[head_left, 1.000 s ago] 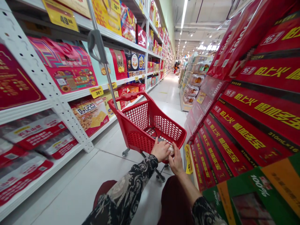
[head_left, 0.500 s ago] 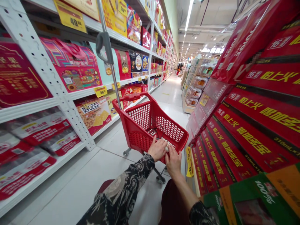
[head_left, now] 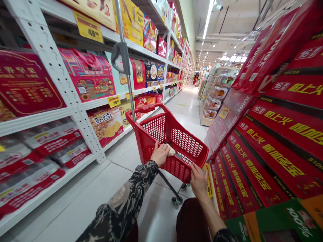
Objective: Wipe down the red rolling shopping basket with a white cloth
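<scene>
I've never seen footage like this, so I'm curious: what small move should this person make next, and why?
Probably let the white crumpled bundle drop into the red shopping cart. It sits against the left hand, just inside the rim, while the right hand holds the rim and steadies the cart.

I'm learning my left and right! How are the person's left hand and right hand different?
The left hand is farther along the red shopping cart, beside a crumpled white wad; the right hand is on the cart's near rim. A patterned sleeve reaches the left wrist; the right forearm is bare. Both hands are at the cart.
</scene>
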### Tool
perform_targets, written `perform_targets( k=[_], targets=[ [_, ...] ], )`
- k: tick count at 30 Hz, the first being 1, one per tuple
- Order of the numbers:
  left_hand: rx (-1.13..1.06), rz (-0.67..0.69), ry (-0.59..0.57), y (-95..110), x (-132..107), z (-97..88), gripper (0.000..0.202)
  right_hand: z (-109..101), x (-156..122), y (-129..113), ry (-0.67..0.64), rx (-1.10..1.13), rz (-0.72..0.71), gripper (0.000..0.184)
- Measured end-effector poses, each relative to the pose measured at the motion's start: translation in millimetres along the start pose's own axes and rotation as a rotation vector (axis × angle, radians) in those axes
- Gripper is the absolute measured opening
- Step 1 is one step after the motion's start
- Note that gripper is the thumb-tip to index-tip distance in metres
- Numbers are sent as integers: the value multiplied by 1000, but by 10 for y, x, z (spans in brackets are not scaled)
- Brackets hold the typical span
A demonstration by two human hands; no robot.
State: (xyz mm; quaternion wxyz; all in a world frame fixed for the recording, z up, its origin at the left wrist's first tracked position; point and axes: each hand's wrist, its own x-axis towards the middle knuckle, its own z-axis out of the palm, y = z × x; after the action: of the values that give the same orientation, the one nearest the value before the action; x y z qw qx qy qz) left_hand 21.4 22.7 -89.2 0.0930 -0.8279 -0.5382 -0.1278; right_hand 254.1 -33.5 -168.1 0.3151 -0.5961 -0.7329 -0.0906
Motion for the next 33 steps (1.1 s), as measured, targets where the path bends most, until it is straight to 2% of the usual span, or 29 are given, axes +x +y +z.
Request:
perform_targets(
  k=[3,7,12,17,19,21,26,28,30,33],
  targets=[
    [9,-4,14,-85,16,-37,35,10,-21,150,20,-13,30,35],
    [75,-89,54,-451,50,-155,37,-25,-12,268,49,-28,122,39],
    [150,-124,109,-886,47,-335,36,-98,76,157,49,-16,159,43],
    [148,-212,166,-1105,-32,-455,36,-79,68,12,-44,-47,172,42],
    [146,-240,176,-1106,-61,-443,38,-64,46,-26,-53,-68,178,42],
    [137,-235,175,-1026,-73,-375,39,-52,45,-70,-50,-91,171,43],
    [47,-82,96,-559,-39,-60,41,-13,162,-263,-86,-99,128,47],
    [4,-41,66,-419,-16,9,41,9,218,-337,-83,-94,112,48],
    [-27,-12,38,-405,1,-9,41,24,254,-367,-74,-86,108,50],
    [3,-69,37,-617,0,-159,40,24,263,-314,-115,-62,110,50]
  ],
)
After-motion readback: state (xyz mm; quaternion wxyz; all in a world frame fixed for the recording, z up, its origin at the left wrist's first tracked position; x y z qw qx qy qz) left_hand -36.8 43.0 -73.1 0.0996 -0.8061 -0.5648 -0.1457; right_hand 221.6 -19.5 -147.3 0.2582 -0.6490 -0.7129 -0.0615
